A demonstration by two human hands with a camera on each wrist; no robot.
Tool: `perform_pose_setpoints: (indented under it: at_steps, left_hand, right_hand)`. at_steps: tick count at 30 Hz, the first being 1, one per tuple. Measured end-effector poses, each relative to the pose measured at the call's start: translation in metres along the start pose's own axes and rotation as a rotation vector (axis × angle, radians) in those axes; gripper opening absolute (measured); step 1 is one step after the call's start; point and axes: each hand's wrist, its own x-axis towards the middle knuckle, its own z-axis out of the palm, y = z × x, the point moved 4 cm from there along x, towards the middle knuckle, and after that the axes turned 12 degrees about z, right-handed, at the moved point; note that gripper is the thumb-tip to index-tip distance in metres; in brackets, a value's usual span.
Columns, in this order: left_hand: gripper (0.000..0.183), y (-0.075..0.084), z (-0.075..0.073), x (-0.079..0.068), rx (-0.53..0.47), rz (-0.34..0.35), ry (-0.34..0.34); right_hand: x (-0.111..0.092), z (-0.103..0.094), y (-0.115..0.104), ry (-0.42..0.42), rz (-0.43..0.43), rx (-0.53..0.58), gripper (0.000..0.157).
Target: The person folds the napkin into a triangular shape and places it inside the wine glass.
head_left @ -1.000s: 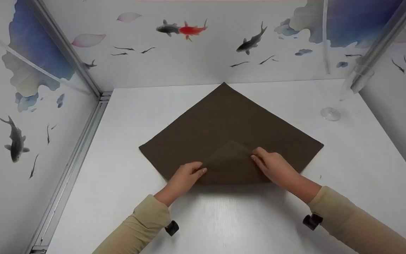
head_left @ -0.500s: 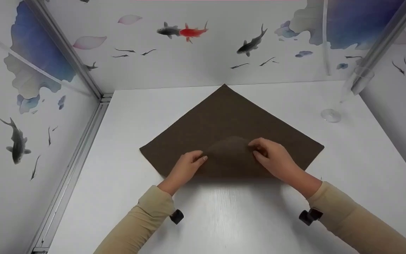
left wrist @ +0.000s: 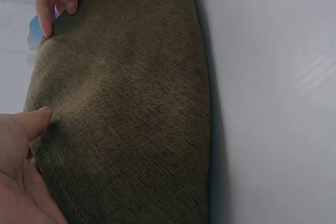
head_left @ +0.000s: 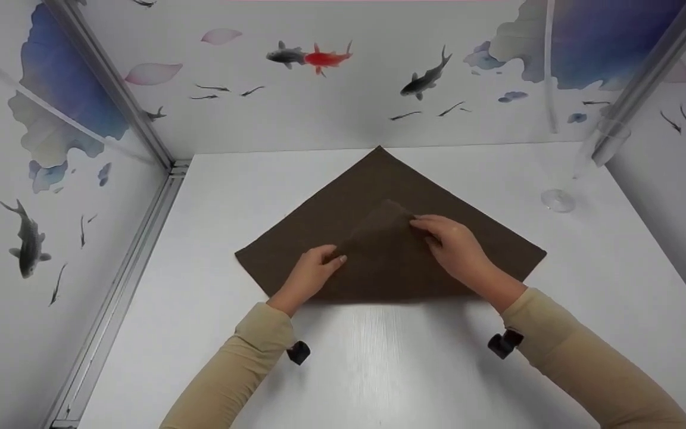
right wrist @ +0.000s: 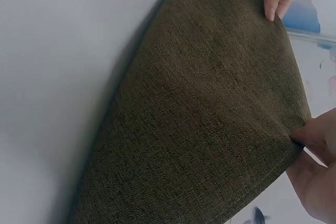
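So on my end the white table fills most of the head view, with the brown cloth lying in the middle like a diamond, corners at 12, 3 and 9 o'clock. Its 6 o'clock corner is turned over toward 12 as a lifted flap, so I'd call this mid-fold. There's a clear glass off at 2 o'clock, well apart from the cloth, no bother to me.

Hands: both nearly closed, thumb against fingers, pinching the flap's edges. The left hand has the 8 o'clock side; the right hand has the 4 o'clock side and reaches further toward 12. Next move, I reckon, calls for bringing the left side level before the flap goes down, or the fold could end up skewed.

Versus a second ago, both hands have gone toward 12, the right one more. The flap's gone with them and covers more of the cloth. The 3 and 9 corners look about where they were.
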Motion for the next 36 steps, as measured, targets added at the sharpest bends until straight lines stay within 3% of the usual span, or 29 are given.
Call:
perform_pose_setpoints:
  at_steps: [10,19,29,33,36]
  left_hand:
    - [0.045,-0.029,-0.022,-0.012,0.071,-0.14,0.027]
    - [0.047,-0.06,-0.042,-0.015,0.086,-0.205,0.051]
    - [0.043,-0.077,-0.063,-0.019,0.146,-0.199,0.062]
    - [0.049,-0.078,-0.067,-0.019,0.158,-0.188,0.099]
    - [0.044,-0.076,-0.07,-0.018,0.17,-0.156,0.141]
  right_hand:
    - [0.022,0.0,0.006,-0.006,-0.058,-0.081,0.041]
    - [0.049,0.0,0.015,-0.072,-0.009,-0.142,0.053]
    - [0.074,0.01,0.029,-0.217,0.003,-0.169,0.064]
    - [0.082,0.012,0.035,-0.28,0.01,-0.152,0.07]
    - [0.087,0.015,0.038,-0.31,0.025,-0.145,0.071]
